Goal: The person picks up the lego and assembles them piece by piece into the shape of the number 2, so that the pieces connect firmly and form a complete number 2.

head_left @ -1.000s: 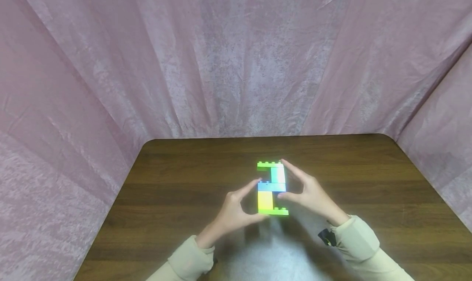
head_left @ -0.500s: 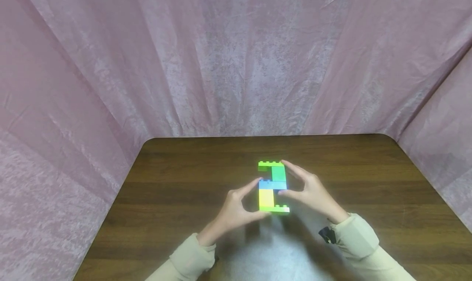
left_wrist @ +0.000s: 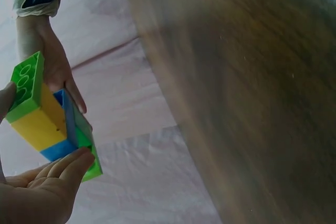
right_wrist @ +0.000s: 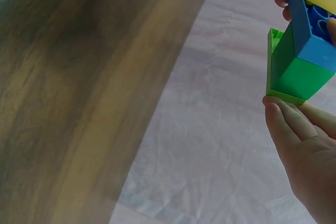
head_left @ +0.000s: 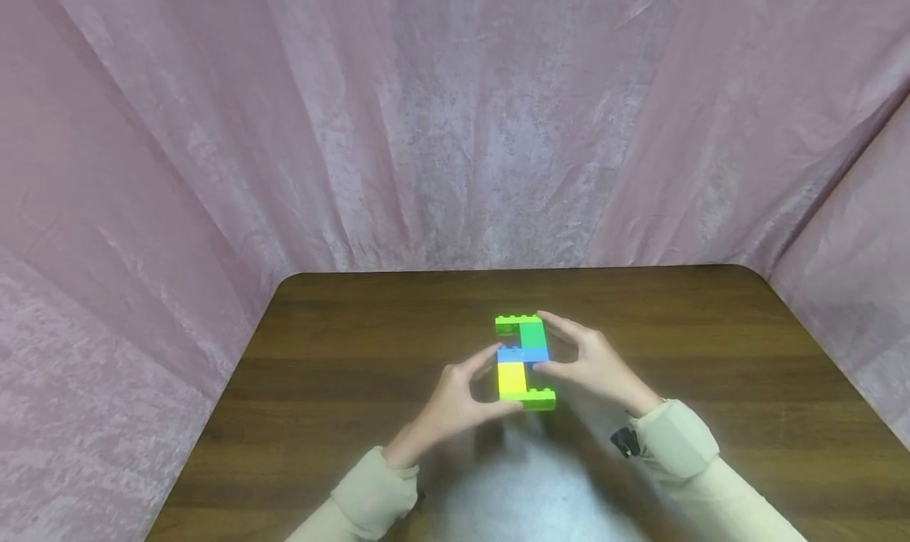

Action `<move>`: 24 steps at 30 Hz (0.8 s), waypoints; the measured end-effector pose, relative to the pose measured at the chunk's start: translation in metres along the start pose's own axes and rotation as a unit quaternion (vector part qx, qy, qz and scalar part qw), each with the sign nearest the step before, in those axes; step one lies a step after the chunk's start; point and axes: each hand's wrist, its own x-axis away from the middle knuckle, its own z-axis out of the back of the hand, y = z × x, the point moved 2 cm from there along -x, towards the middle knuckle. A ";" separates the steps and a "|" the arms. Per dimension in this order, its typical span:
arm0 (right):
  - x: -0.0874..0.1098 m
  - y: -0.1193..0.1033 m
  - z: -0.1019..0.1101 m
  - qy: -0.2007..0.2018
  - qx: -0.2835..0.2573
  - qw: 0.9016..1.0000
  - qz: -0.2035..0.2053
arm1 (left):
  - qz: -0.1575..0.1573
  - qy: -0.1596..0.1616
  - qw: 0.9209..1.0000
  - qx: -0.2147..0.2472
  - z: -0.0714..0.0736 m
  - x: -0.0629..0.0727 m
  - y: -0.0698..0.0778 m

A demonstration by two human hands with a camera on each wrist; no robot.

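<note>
Both hands hold one stack of joined toy building bricks up over the table. In the head view it runs from a lime brick (head_left: 538, 401) at the near end through a yellow brick (head_left: 511, 378), a blue brick (head_left: 512, 355) and a green brick (head_left: 533, 335) to another lime brick (head_left: 517, 319) at the far end. My left hand (head_left: 451, 400) pinches the near half, thumb on the near lime brick and fingers by the blue one. My right hand (head_left: 597, 364) grips the far half, fingertips on the far lime brick (right_wrist: 286, 97), thumb against the blue brick.
A brown wooden table (head_left: 370, 321) lies beneath the hands, with a bright light patch at its near side. Pink curtains (head_left: 498, 131) hang behind and at both sides. A dark strap device (head_left: 626, 442) is at the right cuff.
The brick stack has tilted slightly, so the near lime brick shows more of its front face. The glare on the green brick has gone. Both hands keep their hold.
</note>
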 end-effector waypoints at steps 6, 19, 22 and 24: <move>-0.008 0.011 -0.006 -0.022 -0.017 1.000 -0.012 | 0.026 -0.032 0.999 -0.004 0.002 -0.009 -0.007; -0.017 0.032 -0.025 -0.046 0.005 0.998 -0.037 | 0.106 -0.069 0.991 -0.035 -0.007 -0.018 -0.030; -0.020 0.035 -0.031 -0.052 0.025 0.997 -0.042 | 0.129 -0.072 0.988 -0.035 -0.009 -0.019 -0.035; -0.022 0.037 -0.033 -0.053 0.041 0.997 -0.048 | 0.140 -0.075 0.987 -0.030 -0.010 -0.020 -0.038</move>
